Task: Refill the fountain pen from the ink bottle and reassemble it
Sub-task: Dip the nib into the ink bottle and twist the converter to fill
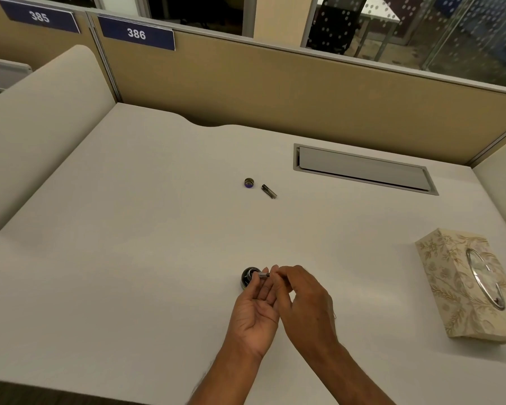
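Note:
A small dark ink bottle [248,277] stands uncapped on the white desk [129,229], just in front of my hands. My left hand [253,311] is palm up beside the bottle, and its fingertips hold a thin pen part [264,275] over the bottle's mouth. My right hand [306,302] pinches the same part from the right. The bottle's cap [249,183] lies farther back on the desk. A dark pen barrel [269,191] lies next to the cap, to its right.
A floral tissue box [468,285] sits at the desk's right edge. A grey cable hatch [362,169] is set into the desk at the back right. Beige partition walls with number plates 385 and 386 close off the back and left.

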Available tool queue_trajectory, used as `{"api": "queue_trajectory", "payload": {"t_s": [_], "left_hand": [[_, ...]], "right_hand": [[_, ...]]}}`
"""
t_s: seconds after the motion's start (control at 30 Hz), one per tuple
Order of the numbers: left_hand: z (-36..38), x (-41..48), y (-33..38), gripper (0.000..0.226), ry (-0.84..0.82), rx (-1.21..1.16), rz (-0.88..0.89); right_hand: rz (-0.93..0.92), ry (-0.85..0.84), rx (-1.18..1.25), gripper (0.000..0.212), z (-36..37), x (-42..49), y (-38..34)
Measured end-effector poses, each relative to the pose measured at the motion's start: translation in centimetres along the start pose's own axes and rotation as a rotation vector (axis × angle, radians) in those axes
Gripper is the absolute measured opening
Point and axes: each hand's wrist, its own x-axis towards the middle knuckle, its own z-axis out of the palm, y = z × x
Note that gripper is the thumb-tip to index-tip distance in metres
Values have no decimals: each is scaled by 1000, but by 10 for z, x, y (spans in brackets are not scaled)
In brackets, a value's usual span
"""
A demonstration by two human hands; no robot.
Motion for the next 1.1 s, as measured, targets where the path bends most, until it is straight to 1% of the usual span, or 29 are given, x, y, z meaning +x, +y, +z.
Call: {"api": "queue_trajectory", "payload": {"t_s": [0.27, 0.47, 0.87, 1.1], "left_hand": [[-4, 1, 1, 18, -2, -46, -21], [-6, 3, 1, 21, -9, -62, -60], [-5, 6, 2, 21, 10, -78, -53], [-6, 9, 2, 21, 17, -62, -49]], "right_hand": [[-30, 3, -20, 11, 4, -1, 3], [-72, 18, -73, 15, 5, 0, -1], [-89, 4, -103, 2, 7, 5, 0], [-87, -3, -87, 4, 8, 7, 0]]}}
